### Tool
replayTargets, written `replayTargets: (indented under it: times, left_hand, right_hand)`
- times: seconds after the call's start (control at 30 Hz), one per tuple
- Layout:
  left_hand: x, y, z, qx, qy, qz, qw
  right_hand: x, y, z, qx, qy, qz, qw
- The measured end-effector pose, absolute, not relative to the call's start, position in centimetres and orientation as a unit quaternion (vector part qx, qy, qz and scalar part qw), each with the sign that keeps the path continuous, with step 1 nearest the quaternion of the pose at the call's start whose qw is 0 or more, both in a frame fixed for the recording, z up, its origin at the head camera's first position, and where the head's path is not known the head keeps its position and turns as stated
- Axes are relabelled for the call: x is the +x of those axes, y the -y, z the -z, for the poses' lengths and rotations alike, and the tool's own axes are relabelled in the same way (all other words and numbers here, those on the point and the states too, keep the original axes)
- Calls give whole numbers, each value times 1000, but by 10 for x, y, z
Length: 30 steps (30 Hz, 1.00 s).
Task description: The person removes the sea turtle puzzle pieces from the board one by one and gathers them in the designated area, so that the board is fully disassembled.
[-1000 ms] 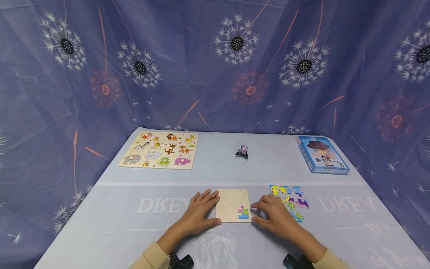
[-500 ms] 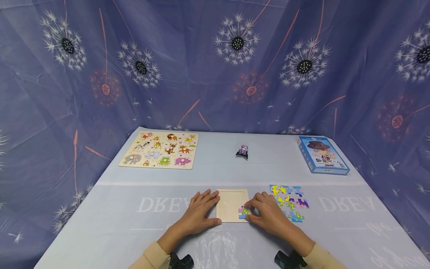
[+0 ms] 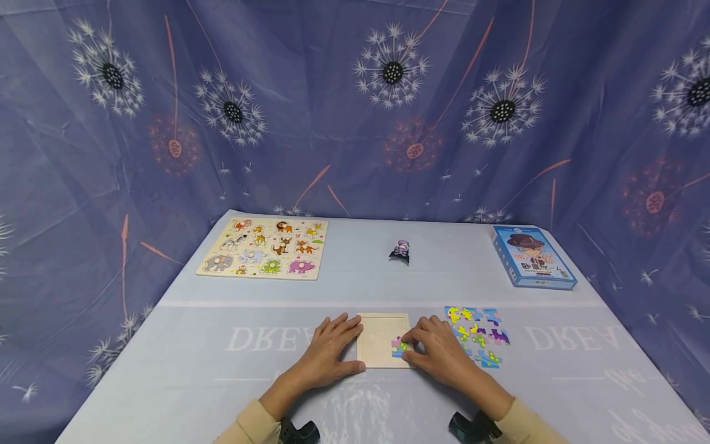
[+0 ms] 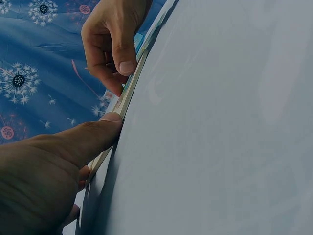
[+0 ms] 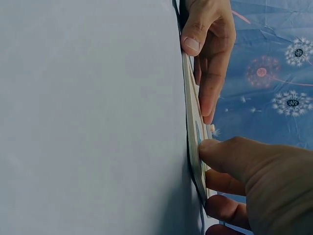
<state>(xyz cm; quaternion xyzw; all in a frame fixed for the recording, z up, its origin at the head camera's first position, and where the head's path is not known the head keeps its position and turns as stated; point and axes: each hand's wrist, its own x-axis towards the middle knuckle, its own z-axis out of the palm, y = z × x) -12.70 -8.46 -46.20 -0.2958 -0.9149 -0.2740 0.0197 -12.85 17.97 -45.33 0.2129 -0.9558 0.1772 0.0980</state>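
A small square wooden puzzle tray with a raised rim lies flat on the table. My left hand rests along its left side, fingers fairly straight at the back corner and thumb at the front corner. In the tray's front right part, my right hand pinches a colourful jigsaw piece between thumb and forefinger, covering much of it. From the left wrist, the right hand's curled fingers show over the tray's edge. In the right wrist view the thumb presses down at the piece.
Several loose jigsaw pieces lie right of the tray, partly behind the right hand. Farther back are a wooden animal puzzle board on the left, a small dark-and-pink object in the middle and a blue box on the right.
My right hand has moved left from the tray's right edge onto the jigsaw piece, which has shifted slightly left. The left hand has stayed put.
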Motion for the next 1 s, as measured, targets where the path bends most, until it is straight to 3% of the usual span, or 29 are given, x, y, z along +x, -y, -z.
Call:
replayTargets:
  times: [1.0]
  left_hand:
    - [-126,85,462,-296,915,273,24]
  right_hand:
    - [-131,-185,453,261,944,-165,114]
